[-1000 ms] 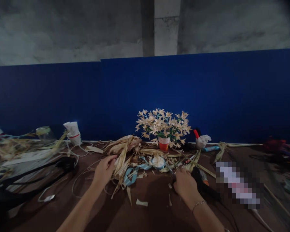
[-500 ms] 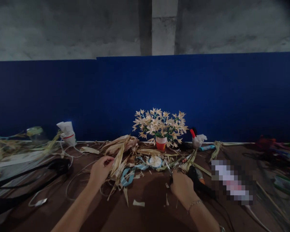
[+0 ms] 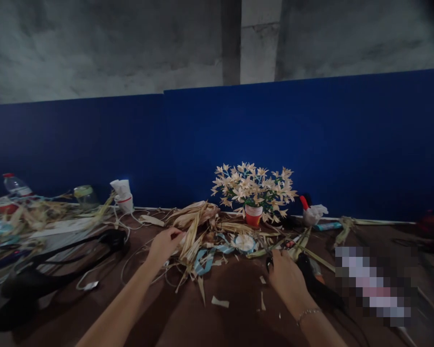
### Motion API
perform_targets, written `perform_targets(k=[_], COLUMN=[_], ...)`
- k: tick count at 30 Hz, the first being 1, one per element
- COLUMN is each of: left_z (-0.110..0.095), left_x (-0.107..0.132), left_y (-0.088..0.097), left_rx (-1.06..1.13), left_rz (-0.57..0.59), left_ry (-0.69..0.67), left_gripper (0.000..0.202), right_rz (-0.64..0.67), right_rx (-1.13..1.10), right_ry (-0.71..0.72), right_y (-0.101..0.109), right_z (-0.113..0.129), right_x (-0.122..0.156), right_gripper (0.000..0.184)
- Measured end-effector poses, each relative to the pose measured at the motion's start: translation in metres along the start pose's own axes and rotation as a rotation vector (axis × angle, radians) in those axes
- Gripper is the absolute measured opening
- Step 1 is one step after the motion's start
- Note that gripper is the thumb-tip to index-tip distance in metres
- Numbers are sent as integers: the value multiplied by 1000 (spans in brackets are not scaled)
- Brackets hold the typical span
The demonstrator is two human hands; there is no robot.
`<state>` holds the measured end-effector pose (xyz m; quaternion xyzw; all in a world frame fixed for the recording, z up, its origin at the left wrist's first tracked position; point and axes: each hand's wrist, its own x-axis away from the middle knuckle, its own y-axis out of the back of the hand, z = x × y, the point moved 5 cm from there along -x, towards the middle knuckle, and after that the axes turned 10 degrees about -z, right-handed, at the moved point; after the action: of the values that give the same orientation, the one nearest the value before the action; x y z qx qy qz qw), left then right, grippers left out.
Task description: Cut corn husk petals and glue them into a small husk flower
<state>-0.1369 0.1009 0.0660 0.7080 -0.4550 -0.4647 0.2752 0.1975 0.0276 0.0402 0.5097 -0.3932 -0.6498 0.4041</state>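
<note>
My left hand reaches into a heap of dried straw-coloured leaves on the brown table, its fingers pinched on a leaf strip. Lying palm down to the right, my right hand has its fingers curled over small dark scissors, whose handle peeps out at the fingertips. Between the hands lie a light blue ribbon and a round white tape roll. A black glue gun rests right beside my right hand.
A red paper cup with handmade leaf flowers stands at the back by the blue wall. Left are black straps, a jar, a white cup and a water bottle. Cut scraps lie near me.
The view has swung a little to the left, so everything sits further right. My left hand has closed on the leaf strip. My right hand stays by the scissors.
</note>
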Motion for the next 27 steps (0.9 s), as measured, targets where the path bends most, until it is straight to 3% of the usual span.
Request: perform_targets(k=[5, 11, 13, 18, 21, 27], left_z=[-18, -16, -15, -16, -28, -73], left_x=[16, 15, 14, 21, 30, 59], left_y=[-20, -23, -16, 0, 2, -22], left_rx=[-45, -33, 68, 615, 837, 1237], left_rz=[184, 155, 121, 31, 50, 390], left_ry=[-69, 13, 39, 244, 321, 407], left_gripper=[29, 17, 21, 25, 26, 31], right_rz=[-10, -44, -54, -82, 56, 374], right_rx=[-51, -194, -266, -537, -731, -1295], right_ry=[-1, 51, 66, 112, 66, 56], right_y=[-3, -1, -1, 2, -2, -17], right_z=[1, 8, 10, 22, 33, 56], right_x=[0, -2, -3, 0, 5, 19], right_gripper=[30, 42, 41, 36, 29, 31])
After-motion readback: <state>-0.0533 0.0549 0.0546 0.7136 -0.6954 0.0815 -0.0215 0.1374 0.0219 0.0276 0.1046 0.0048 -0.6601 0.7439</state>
